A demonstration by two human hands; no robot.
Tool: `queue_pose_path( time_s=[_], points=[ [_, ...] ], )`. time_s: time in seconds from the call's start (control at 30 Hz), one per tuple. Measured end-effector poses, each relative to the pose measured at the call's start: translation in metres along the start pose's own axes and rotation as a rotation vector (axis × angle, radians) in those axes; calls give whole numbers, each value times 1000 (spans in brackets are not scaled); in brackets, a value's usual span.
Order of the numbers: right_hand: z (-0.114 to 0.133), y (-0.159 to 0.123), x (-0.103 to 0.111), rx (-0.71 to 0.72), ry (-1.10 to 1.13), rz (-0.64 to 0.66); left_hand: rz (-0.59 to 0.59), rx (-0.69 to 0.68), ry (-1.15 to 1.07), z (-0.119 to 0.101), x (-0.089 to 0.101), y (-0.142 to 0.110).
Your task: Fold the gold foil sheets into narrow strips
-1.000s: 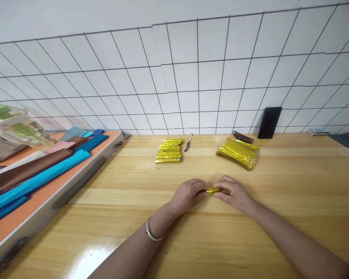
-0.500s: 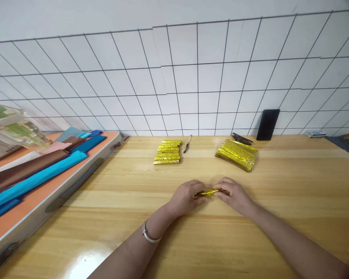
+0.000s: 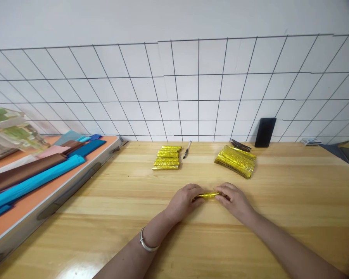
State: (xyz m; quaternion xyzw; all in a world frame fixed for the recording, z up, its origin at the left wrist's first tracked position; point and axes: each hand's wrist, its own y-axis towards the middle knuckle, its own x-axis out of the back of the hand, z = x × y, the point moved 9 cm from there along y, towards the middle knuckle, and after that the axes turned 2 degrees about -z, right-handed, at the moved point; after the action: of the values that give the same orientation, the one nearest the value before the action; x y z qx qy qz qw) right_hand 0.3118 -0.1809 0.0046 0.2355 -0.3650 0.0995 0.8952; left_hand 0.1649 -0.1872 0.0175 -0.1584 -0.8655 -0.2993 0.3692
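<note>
A narrow folded strip of shiny gold foil [image 3: 209, 195] is stretched between my two hands, low over the wooden table. My left hand [image 3: 184, 201], with a silver bangle at the wrist, is closed on the strip's left end. The other end is pinched by my right hand [image 3: 235, 199]. My fingers cover both ends of the strip. Farther back on the left lies a row of several folded gold foil strips [image 3: 166, 158]. A thick stack of gold foil sheets [image 3: 235, 161] lies beyond my right hand.
A pen [image 3: 187, 149] lies beside the row of strips. Behind the stack is a dark slim object [image 3: 241, 145]. A black phone-like slab [image 3: 265, 132] leans on the tiled wall. At left, an orange-topped box [image 3: 85, 168] bears a blue roll [image 3: 40, 181] and other rolled sheets.
The camera view has tilted up slightly, so the scene sits lower. Both hands keep hold of the foil strip, which now looks straighter and narrower between them.
</note>
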Motion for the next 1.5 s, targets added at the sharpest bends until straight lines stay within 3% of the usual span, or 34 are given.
queue_pose_path(
  time_s=[0.27,0.8,1.13,1.5],
  points=[
    [9,-4,-2,107,-204,-24,17,-68,-19,-4,-4,1],
    [0,-4,6,71,-253,-78,-20,-38,-35,1,1,1],
    [7,-5,4,110,-363,-71,-20,-33,211,8,-2,1],
    [11,-3,4,133,-351,-83,77,-129,401,-8,-11,-3]
  ],
)
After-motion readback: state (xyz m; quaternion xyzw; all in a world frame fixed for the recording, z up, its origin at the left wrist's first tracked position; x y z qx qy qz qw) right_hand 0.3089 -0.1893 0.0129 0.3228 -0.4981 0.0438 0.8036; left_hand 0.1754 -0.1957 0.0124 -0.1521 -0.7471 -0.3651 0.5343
